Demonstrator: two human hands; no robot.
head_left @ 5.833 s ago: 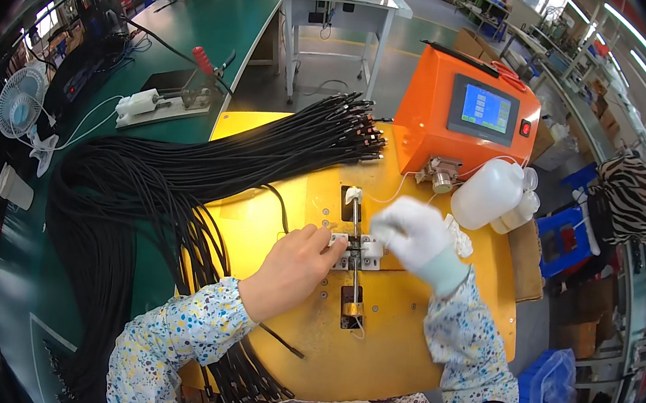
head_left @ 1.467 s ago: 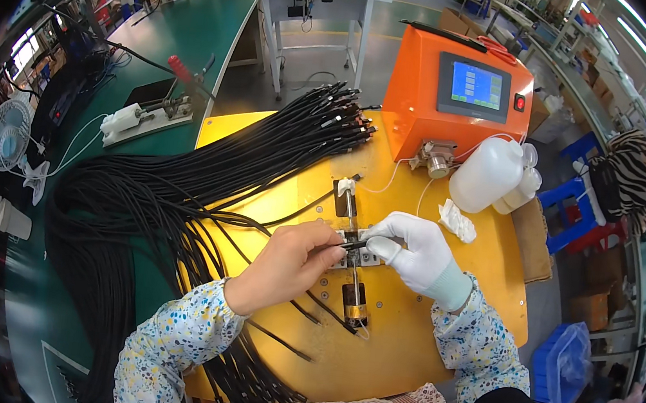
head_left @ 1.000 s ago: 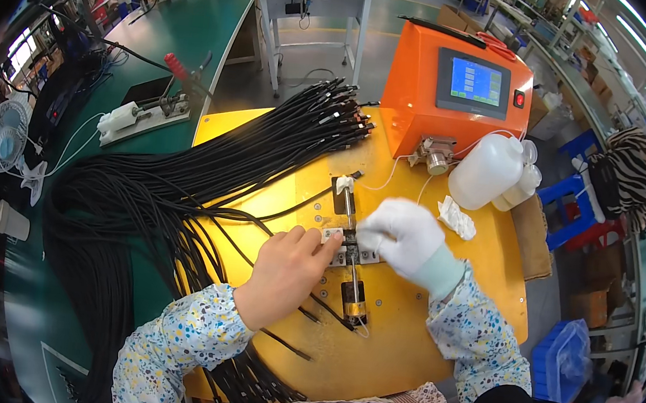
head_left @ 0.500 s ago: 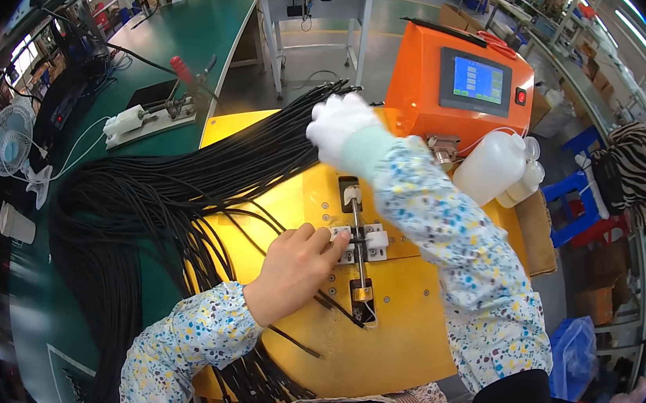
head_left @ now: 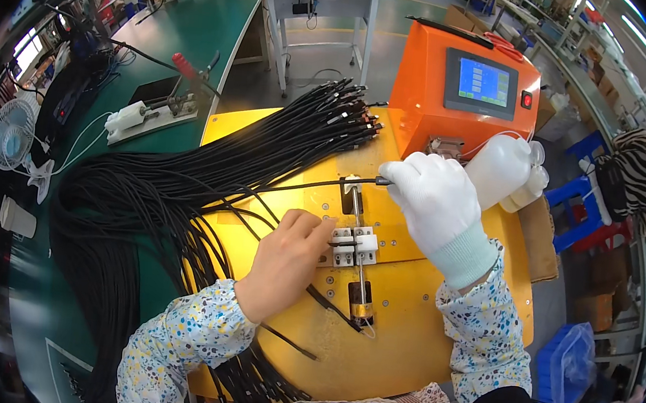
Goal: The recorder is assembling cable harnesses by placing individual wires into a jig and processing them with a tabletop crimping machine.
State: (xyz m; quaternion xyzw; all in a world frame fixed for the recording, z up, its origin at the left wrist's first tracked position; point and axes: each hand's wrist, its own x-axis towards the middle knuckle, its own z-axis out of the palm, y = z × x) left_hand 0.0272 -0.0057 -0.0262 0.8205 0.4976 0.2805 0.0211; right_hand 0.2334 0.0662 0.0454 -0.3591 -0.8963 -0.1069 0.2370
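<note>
My right hand [head_left: 434, 205], in a white glove, pinches the end of a black cable [head_left: 317, 184] above the yellow machine top. The cable runs left to a large bundle of black cables [head_left: 266, 140]. My bare left hand [head_left: 286, 257] is at the left edge of a white clamp block [head_left: 355, 244], fingers curled round a short black cable end [head_left: 343, 244] that reaches into the block. Its fingertips are partly hidden. A metal rod [head_left: 361, 276] passes through the block. Several loose cable ends [head_left: 296, 344] lie below my left hand.
An orange control box [head_left: 431, 71] with a lit screen stands behind the yellow plate [head_left: 405, 320]. White plastic bottles [head_left: 497, 170] stand right of my right hand. On the green table [head_left: 192, 22] are a toggle clamp [head_left: 184, 66] and a small fan [head_left: 13, 139].
My right hand has moved right and nearer from the far cable bundle, drawing one cable end with it. My left hand has shifted slightly left at the block.
</note>
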